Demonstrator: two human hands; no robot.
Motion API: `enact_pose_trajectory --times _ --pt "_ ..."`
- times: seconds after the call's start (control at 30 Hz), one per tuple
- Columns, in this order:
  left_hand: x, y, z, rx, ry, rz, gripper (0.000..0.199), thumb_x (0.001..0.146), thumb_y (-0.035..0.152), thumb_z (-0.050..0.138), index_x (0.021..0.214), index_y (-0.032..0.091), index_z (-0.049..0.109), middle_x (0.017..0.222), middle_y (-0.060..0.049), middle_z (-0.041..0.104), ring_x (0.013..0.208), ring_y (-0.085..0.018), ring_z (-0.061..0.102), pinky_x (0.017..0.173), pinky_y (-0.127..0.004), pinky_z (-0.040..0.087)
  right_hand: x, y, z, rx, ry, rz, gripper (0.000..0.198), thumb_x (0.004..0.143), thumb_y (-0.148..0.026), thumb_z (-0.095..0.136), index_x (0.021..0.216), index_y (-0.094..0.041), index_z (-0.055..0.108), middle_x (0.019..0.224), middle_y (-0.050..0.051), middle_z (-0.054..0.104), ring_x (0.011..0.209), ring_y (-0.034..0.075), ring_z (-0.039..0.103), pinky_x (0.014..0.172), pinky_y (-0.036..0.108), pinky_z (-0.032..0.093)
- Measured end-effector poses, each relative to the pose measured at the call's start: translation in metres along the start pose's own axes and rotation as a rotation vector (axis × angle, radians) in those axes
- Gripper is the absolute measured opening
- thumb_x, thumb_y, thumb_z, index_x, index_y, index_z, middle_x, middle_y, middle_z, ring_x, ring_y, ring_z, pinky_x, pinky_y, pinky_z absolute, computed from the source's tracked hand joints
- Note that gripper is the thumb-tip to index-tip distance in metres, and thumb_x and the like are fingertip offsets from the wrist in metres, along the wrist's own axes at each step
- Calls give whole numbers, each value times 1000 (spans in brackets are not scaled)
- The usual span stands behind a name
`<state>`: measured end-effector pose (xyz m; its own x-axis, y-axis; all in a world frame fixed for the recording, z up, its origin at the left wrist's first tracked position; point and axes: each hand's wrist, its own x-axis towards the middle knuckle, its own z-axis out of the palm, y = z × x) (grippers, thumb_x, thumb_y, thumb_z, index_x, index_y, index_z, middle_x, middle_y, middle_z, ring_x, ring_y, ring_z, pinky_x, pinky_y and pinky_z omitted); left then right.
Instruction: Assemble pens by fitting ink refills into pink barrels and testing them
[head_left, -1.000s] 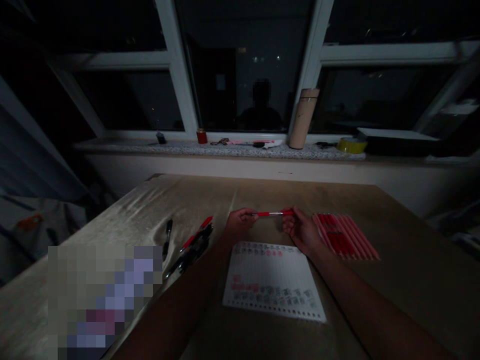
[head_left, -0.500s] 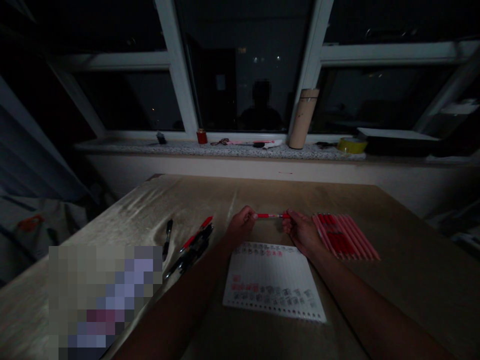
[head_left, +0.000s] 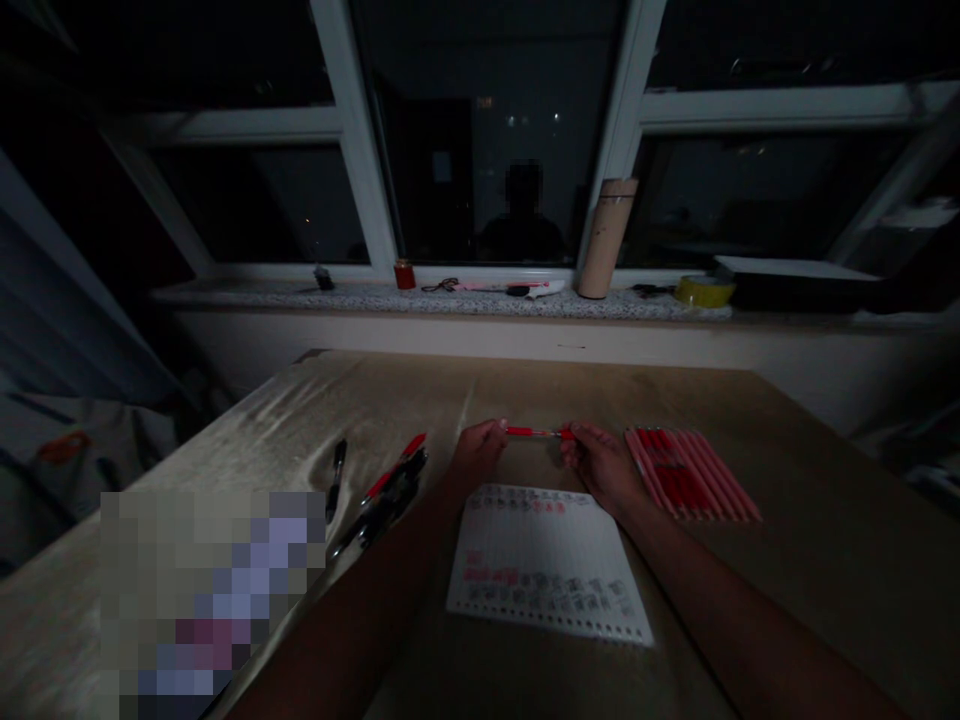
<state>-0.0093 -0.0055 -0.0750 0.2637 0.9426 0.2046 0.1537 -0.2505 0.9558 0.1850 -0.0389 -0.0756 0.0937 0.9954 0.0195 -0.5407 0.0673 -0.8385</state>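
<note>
A red pen (head_left: pixel 531 432) lies level in the air between my hands, above the far edge of a lined sheet. My left hand (head_left: pixel 481 446) is closed round one end. The fingers of my right hand (head_left: pixel 597 456) grip the other end, at its red part. Below them, the lined sheet (head_left: pixel 547 555) with punched holes bears red and black marks. To the right of my right hand, pink and red pens (head_left: pixel 694 475) lie side by side in a row. Left of my left arm is a loose pile of black pens (head_left: pixel 386 500) with a red pen (head_left: pixel 395 467) along it.
A single black pen (head_left: pixel 336 478) lies apart on the wooden table (head_left: pixel 592 385). The granite sill (head_left: pixel 360 297) behind holds a small red jar (head_left: pixel 404 275), a tan cylinder (head_left: pixel 607 240) and a yellow tape roll (head_left: pixel 705 291). A pixelated patch hides the table's left front.
Both hands have shifted slightly left together with the red pen between them. The sheet and the other pens stay where they were.
</note>
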Motion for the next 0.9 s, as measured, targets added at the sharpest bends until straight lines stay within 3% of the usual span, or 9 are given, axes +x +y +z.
enact_pose_trajectory --times 0.27,0.53,0.77,0.9 --pt "0 1 -1 -36 -8 46 31 83 44 45 66 18 44 52 6 41 45 -7 36 46 -21 28 0 -1 0 9 25 18 12 68 -23 71 74 -14 66 54 2 64 43 9 54 40 18 43" --pt "2 -3 -1 3 27 27 50 84 54 37 49 18 39 42 4 35 42 -8 35 46 -23 29 -1 0 1 -8 22 8 15 67 -25 72 73 -14 64 53 2 64 42 9 54 41 19 42" --pt "4 -2 -2 -98 3 5 34 80 46 46 62 17 46 52 4 44 45 -8 40 45 -21 31 -1 0 -1 10 18 22 13 68 -24 71 75 -14 65 55 2 64 43 9 54 41 19 43" --pt "4 -4 -3 -69 10 2 35 80 46 44 61 17 45 51 4 43 45 -8 39 46 -21 31 0 1 -1 7 7 16 16 68 -25 72 75 -13 64 54 3 64 42 9 53 41 18 42"
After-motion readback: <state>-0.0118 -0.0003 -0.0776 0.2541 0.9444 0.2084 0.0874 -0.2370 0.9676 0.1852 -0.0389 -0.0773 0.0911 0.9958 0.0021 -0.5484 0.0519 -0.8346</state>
